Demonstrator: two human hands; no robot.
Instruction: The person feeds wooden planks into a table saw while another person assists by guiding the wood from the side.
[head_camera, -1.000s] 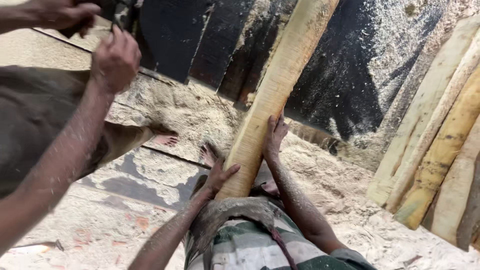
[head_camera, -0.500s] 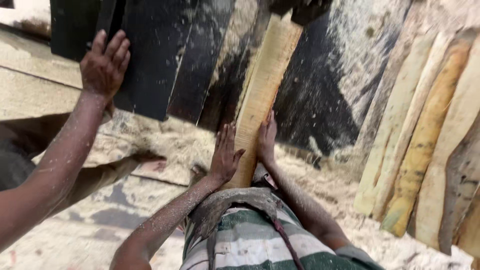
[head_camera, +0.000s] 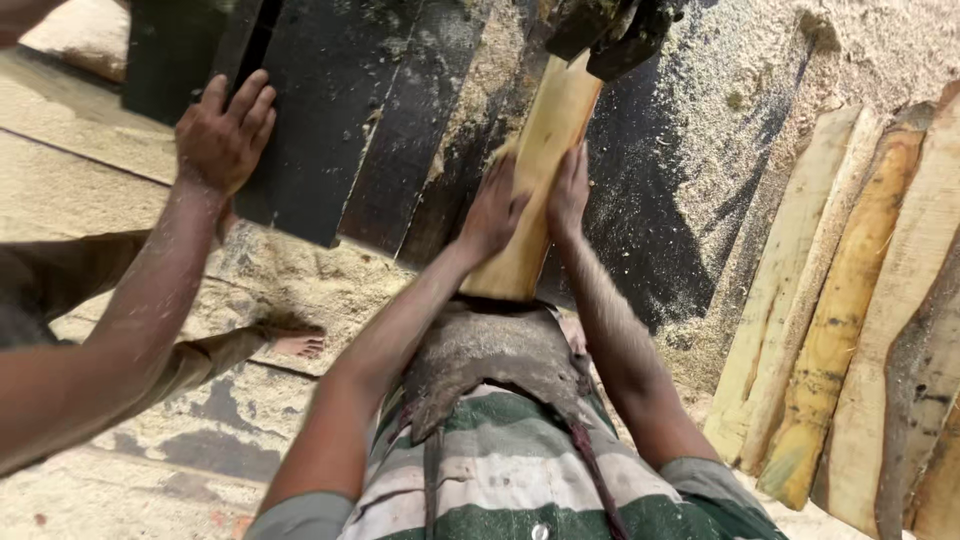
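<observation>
Sawdust workshop: plank pressed between two palms

Plank (head_camera: 540, 180), pale yellow wood, sits at the middle of the head view with its long axis running from about 7 o'clock up to 1 o'clock. Its near end rests against a worn leather apron (head_camera: 490, 355) at the person's waist; its far end points away and disappears under a dark machine part (head_camera: 610, 25) at the top edge. The left hand (head_camera: 492, 212) lies flat against the plank's left face, fingers spread, and the right hand (head_camera: 568, 192) presses the right face, so the board is gripped between two open palms rather than wrapped. Below the apron shows a green and white striped cloth (head_camera: 520, 480).

At 10 o'clock another person's hand (head_camera: 222, 135) rests open on a dark board (head_camera: 320, 120), well apart from the plank. That person's bare foot (head_camera: 298, 345) stands on the sawdust-covered floor (head_camera: 300, 280). At 3 o'clock, rough-edged slabs (head_camera: 840, 310) lean side by side against a dusty surface.
</observation>
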